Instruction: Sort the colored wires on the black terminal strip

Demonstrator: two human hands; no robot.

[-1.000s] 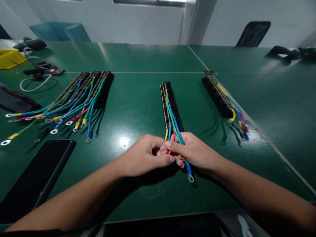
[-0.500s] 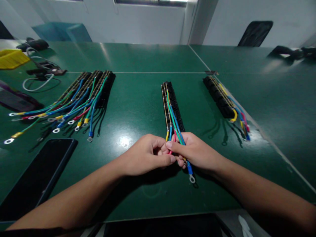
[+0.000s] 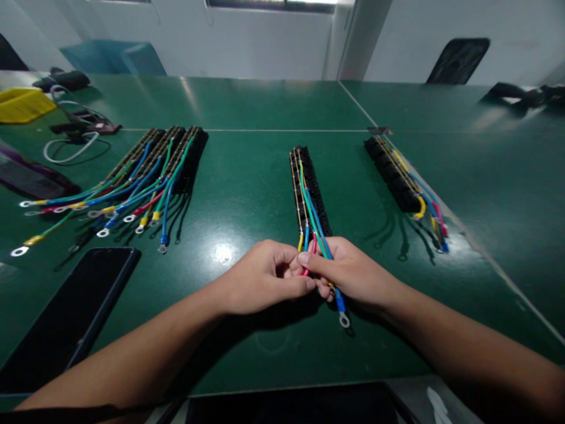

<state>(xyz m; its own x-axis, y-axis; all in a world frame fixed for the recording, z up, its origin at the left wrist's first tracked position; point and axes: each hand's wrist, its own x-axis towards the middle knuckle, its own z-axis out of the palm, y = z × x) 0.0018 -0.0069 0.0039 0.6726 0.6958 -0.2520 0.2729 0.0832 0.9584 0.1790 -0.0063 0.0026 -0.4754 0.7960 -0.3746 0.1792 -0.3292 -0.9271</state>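
We locate one long, narrow black strip with brass-coloured rails (image 3: 298, 194) at the centre of the glossy green surface (image 3: 247, 188), its near end close to both hands. Yellow, blue, red and green insulated wires (image 3: 318, 227) run from this strip toward us. The right hand (image 3: 346, 271) is clamped on these wires, thumb laid across them; a silver ring terminal with a blue sleeve (image 3: 340, 303) protrudes on the near side. The left hand (image 3: 260, 280) is curled against the right, its fingertips next to the red wire; because the fingers overlap, we cannot tell whether they grip it. To the left, we note three similar black strips with wires (image 3: 193, 154), set side by side, and nearer us a black rectangular phone (image 3: 75, 312). To the right, well apart from the hands, lies another black wired strip (image 3: 391, 176). At far left, a yellow plastic tray (image 3: 26, 106) sits near a looped white cable (image 3: 64, 161).
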